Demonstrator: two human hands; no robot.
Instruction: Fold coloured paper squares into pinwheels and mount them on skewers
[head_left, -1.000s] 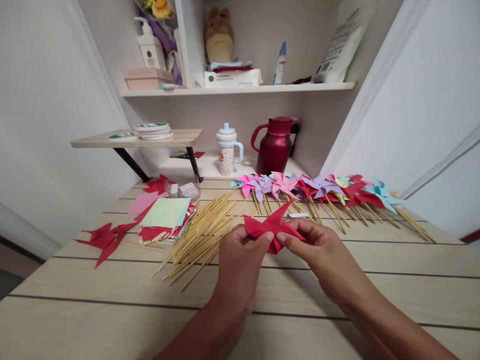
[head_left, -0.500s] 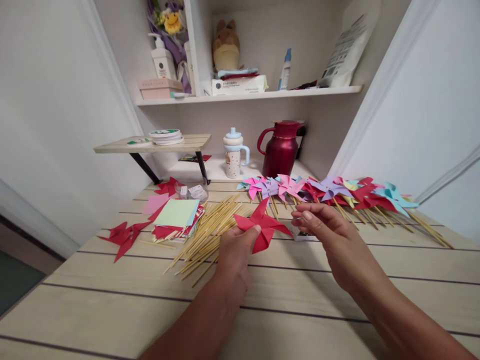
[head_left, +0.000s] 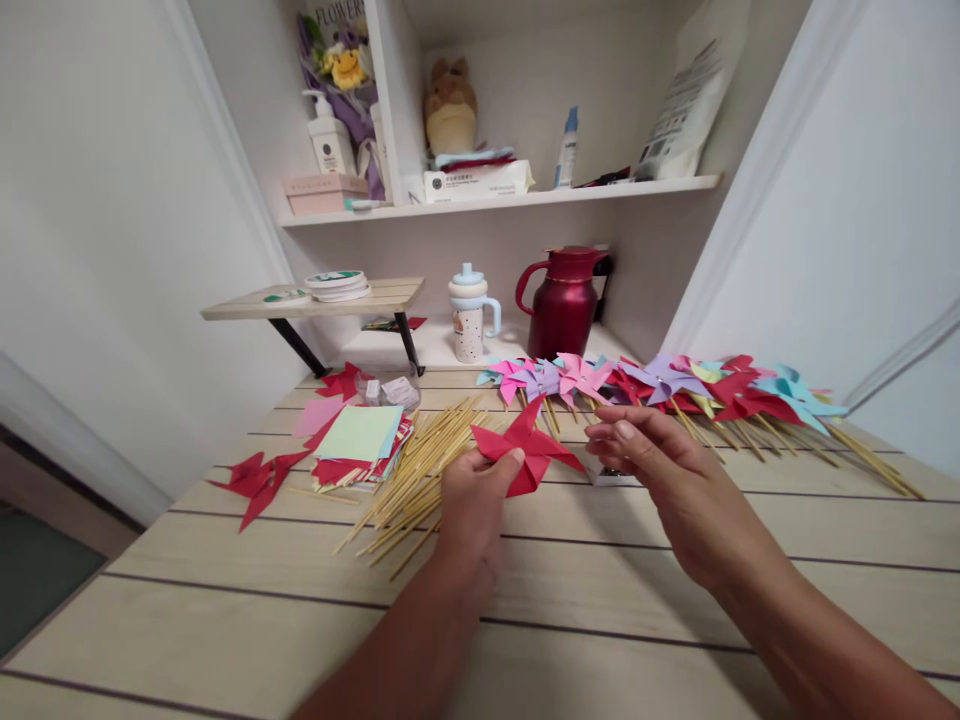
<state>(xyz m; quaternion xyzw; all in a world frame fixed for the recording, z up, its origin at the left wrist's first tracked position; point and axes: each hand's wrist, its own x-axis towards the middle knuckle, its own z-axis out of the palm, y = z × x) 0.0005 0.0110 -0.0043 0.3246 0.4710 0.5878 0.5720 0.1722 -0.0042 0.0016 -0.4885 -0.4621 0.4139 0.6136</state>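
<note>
My left hand [head_left: 471, 498] pinches a folded red paper pinwheel head [head_left: 525, 450] and holds it just above the wooden table [head_left: 585, 640]. My right hand [head_left: 651, 462] hovers to the right of it, fingers apart and empty, above a small white box [head_left: 600, 472] that it mostly hides. A loose pile of bamboo sticks [head_left: 412, 470] lies directly left of my left hand.
A row of finished paper pinwheels [head_left: 675, 385] on sticks runs along the back right. A stack of coloured paper squares [head_left: 358, 440] and cut red paper shapes [head_left: 255, 480] lie at left. A red jug [head_left: 561, 302], a lidded cup [head_left: 471, 312] and a small stand [head_left: 337, 298] stand behind.
My right hand let go of the red pinwheel head and moved off to the right, opening. My left hand now holds it alone. The view tilted up slightly.
</note>
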